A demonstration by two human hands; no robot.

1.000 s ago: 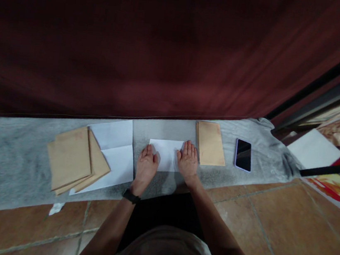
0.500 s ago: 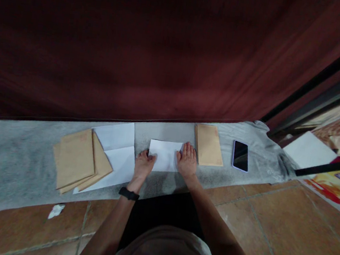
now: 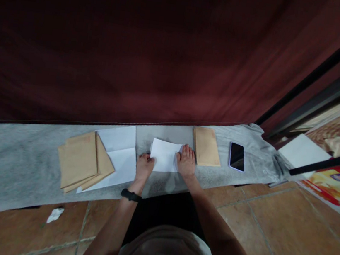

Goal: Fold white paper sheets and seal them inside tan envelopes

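Note:
A folded white sheet of paper (image 3: 165, 156) lies between my hands on the grey cloth. My left hand (image 3: 145, 166) pinches its left edge, which is slightly lifted. Flat on the right end of the sheet, my right hand (image 3: 186, 162) presses down with fingers stretched forward. Just right of that hand is a small stack of brown envelopes (image 3: 207, 147). To the left, more brown envelopes (image 3: 80, 161) lie fanned out, partly covering a creased white sheet (image 3: 121, 161).
A phone (image 3: 237, 156) lies on the grey cloth (image 3: 10, 169) at the right. Behind the narrow covered surface rises a dark red panel (image 3: 166, 60). A crumpled white scrap (image 3: 55, 215) is on the tiled floor. A colourful printed box (image 3: 337, 187) stands at far right.
My left hand has closed more on the paper's left edge and raised it a little. The right hand stays flat on the sheet. The camera view has shifted slightly.

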